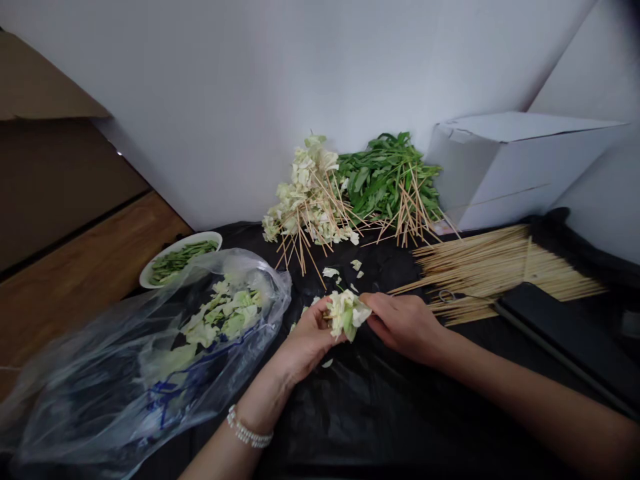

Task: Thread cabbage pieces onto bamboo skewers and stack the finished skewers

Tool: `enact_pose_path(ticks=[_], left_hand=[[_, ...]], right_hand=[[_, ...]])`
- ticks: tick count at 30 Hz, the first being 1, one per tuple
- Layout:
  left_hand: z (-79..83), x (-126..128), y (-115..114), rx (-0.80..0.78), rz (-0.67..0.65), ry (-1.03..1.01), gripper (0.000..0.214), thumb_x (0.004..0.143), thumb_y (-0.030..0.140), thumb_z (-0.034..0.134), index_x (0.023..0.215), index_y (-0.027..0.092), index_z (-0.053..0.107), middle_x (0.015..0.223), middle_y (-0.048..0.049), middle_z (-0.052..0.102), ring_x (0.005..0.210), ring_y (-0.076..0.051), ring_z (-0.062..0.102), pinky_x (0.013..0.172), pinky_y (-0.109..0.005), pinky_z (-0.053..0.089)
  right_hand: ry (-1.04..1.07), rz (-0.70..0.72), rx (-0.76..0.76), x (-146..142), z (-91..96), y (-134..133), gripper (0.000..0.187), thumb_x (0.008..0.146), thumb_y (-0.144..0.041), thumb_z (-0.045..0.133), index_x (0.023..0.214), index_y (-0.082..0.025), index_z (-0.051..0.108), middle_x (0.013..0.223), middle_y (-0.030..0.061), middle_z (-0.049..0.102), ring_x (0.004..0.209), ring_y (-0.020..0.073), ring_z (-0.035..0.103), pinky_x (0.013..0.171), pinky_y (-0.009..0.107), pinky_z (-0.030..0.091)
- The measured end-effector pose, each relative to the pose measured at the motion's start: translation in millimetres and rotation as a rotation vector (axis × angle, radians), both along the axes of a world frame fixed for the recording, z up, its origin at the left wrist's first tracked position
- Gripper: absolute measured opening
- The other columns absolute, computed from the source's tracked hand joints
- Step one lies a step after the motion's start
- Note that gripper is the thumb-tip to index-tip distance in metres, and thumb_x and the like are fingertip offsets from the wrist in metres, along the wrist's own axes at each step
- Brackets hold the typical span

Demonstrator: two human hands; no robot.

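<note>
In front of me, my left hand [311,341] is closed around a skewer of pale cabbage pieces [346,313]; a short bit of its stick shows by the thumb. My right hand [407,325] pinches a whitish cabbage leaf at the right side of the bunch, its fingertips partly hidden. Left of my hands, a clear plastic bag [125,393] with blue print lies open, holding loose cabbage leaves [225,317]. A spread of bare bamboo skewers [480,263] lies to the right. Behind my hands, cabbage skewers [313,187] are heaped against the wall.
Skewered green leaves [380,170] lie beside the cabbage heap. A white bowl [146,275] of cut green vegetables stands at the left. At the right are a white box [480,177] and a dark phone-like case [565,337]. Cabbage scraps dot the black plastic cover [370,413].
</note>
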State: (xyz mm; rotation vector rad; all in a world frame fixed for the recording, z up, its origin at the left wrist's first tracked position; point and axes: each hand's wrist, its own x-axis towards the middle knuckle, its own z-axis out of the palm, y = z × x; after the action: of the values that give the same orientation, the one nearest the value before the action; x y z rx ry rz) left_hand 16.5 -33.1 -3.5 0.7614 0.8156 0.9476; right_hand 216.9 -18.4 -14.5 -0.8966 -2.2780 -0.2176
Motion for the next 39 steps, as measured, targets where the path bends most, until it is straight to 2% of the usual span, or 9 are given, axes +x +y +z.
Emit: enact_pose_path(ticks=[4, 8, 10, 16, 20, 25, 28, 33, 39], left_hand=[[0.6, 2.0, -0.4, 0.049, 0.004, 0.049, 0.043, 0.052, 0.020, 0.091, 0.089, 0.016, 0.070, 0.079, -0.0020, 0.071, 0.070, -0.012, 0.064, 0.070, -0.022, 0.048], [12.6, -14.2, 3.8, 0.103, -0.219, 0.272, 0.032, 0.057, 0.024, 0.089, 0.081, 0.014, 0.071, 0.075, -0.0021, 0.070, 0.068, -0.012, 0.062, 0.068, -0.022, 0.047], [19.5, -23.5, 6.8, 0.116, -0.269, 0.370, 0.030, 0.061, 0.028, 0.087, 0.083, 0.015, 0.070, 0.074, -0.0015, 0.070, 0.067, -0.013, 0.062, 0.066, -0.023, 0.047], [19.1, -33.5, 14.9, 0.147, 0.041, 0.446, 0.033, 0.067, 0.032, 0.082, 0.092, 0.017, 0.067, 0.070, 0.0032, 0.065, 0.059, -0.008, 0.056, 0.058, -0.019, 0.045], [12.4, -31.9, 18.3, 0.131, 0.124, 0.397, 0.031, 0.066, 0.032, 0.082, 0.087, 0.017, 0.065, 0.070, 0.0041, 0.063, 0.060, -0.008, 0.059, 0.062, -0.020, 0.052], [12.0, -32.6, 21.3, 0.121, 0.225, 0.388, 0.033, 0.066, 0.032, 0.082, 0.090, 0.018, 0.063, 0.071, 0.0017, 0.070, 0.060, -0.011, 0.067, 0.058, -0.018, 0.054], [13.6, -33.2, 22.3, 0.107, 0.255, 0.361, 0.031, 0.065, 0.027, 0.082, 0.091, 0.016, 0.069, 0.067, 0.0016, 0.070, 0.054, -0.007, 0.064, 0.053, -0.014, 0.051], [16.3, -32.3, 23.5, 0.051, 0.305, 0.268, 0.028, 0.061, 0.021, 0.084, 0.087, 0.014, 0.075, 0.068, -0.0010, 0.072, 0.056, -0.007, 0.065, 0.056, -0.013, 0.053], [17.1, -31.2, 22.5, 0.029, 0.316, 0.198, 0.027, 0.061, 0.016, 0.081, 0.087, 0.014, 0.076, 0.065, -0.0021, 0.072, 0.056, -0.008, 0.065, 0.056, -0.013, 0.053]], right_hand=[[-0.056, -0.020, 0.114, 1.9, 1.6, 0.1, 0.020, 0.095, -0.019, 0.042, 0.102, -0.015, 0.060, 0.072, 0.0004, 0.064, 0.053, 0.0122, 0.053, 0.050, 0.029, 0.029], [-0.146, -0.053, 0.170, 8.7, 1.4, 4.9, 0.020, 0.095, -0.017, 0.042, 0.099, -0.017, 0.062, 0.070, -0.0008, 0.060, 0.051, 0.0125, 0.049, 0.050, 0.030, 0.028], [-0.151, -0.088, 0.148, 11.5, 1.0, 7.6, 0.022, 0.094, -0.015, 0.041, 0.097, -0.018, 0.063, 0.071, -0.0007, 0.059, 0.051, 0.0124, 0.049, 0.050, 0.030, 0.028], [-0.110, -0.193, -0.020, 11.4, -5.4, 11.5, 0.023, 0.094, -0.017, 0.040, 0.101, -0.017, 0.062, 0.075, 0.0016, 0.064, 0.057, 0.0130, 0.056, 0.050, 0.029, 0.027], [-0.033, -0.179, -0.301, 10.2, -5.0, 12.6, 0.022, 0.090, -0.024, 0.050, 0.110, -0.021, 0.058, 0.079, 0.0001, 0.067, 0.062, 0.0141, 0.059, 0.053, 0.026, 0.029], [0.085, -0.122, -0.628, 12.3, 9.4, 12.8, 0.018, 0.080, -0.023, 0.063, 0.097, -0.024, 0.059, 0.069, -0.0058, 0.063, 0.057, 0.0110, 0.055, 0.054, 0.024, 0.030], [0.123, -0.071, -0.673, 15.6, 16.9, 13.4, 0.016, 0.077, -0.022, 0.066, 0.091, -0.023, 0.058, 0.070, -0.0053, 0.063, 0.059, 0.0104, 0.053, 0.054, 0.023, 0.031], [0.235, 0.063, -0.708, 19.9, 23.3, 16.5, 0.005, 0.079, -0.023, 0.066, 0.079, -0.021, 0.061, 0.070, -0.0039, 0.062, 0.060, 0.0093, 0.052, 0.057, 0.023, 0.036], [0.334, 0.024, -0.577, 21.4, 23.9, 19.6, 0.008, 0.087, -0.025, 0.062, 0.082, -0.021, 0.067, 0.074, -0.0012, 0.066, 0.064, 0.0109, 0.056, 0.060, 0.024, 0.040]])
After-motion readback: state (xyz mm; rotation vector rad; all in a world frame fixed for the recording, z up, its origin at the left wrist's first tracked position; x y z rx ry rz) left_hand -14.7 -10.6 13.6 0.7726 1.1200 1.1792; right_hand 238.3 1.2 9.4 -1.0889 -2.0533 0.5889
